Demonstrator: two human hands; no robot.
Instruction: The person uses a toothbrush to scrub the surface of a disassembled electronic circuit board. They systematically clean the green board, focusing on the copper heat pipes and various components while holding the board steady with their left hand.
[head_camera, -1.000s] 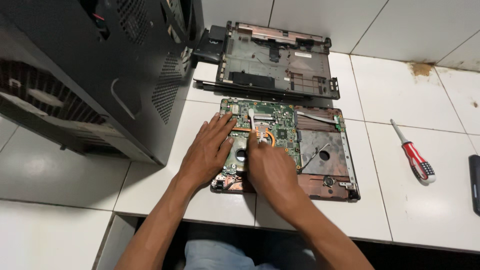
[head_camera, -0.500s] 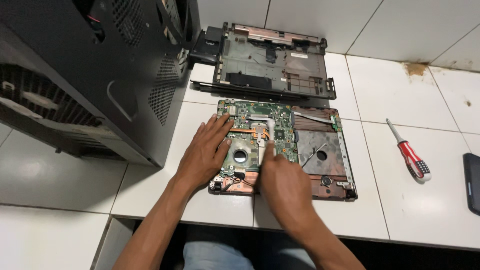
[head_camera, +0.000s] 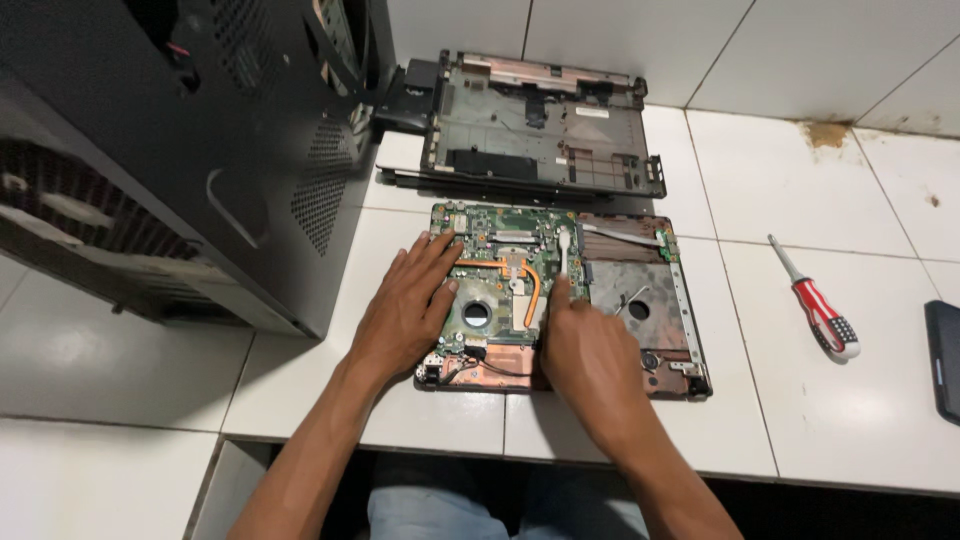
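An opened laptop base (head_camera: 650, 290) lies on the white tiled counter, with a green motherboard (head_camera: 500, 235), a copper heat pipe (head_camera: 530, 285) and a round fan opening (head_camera: 476, 313). My left hand (head_camera: 405, 310) lies flat on the board's left side, fingers spread and touching it. My right hand (head_camera: 590, 355) rests over the lower middle of the base. Its fingers pinch a thin white tool (head_camera: 563, 252) that points up along the board's right edge.
A second empty black laptop shell (head_camera: 545, 125) lies behind the base. A large black computer case (head_camera: 180, 150) stands at the left. A red-handled screwdriver (head_camera: 815, 300) lies to the right, and a dark flat device (head_camera: 945, 360) lies at the right edge.
My right hand has drawn back from the heat pipe toward me and shifted right, carrying the white tool to the board's right edge. My left hand has stayed on the board.
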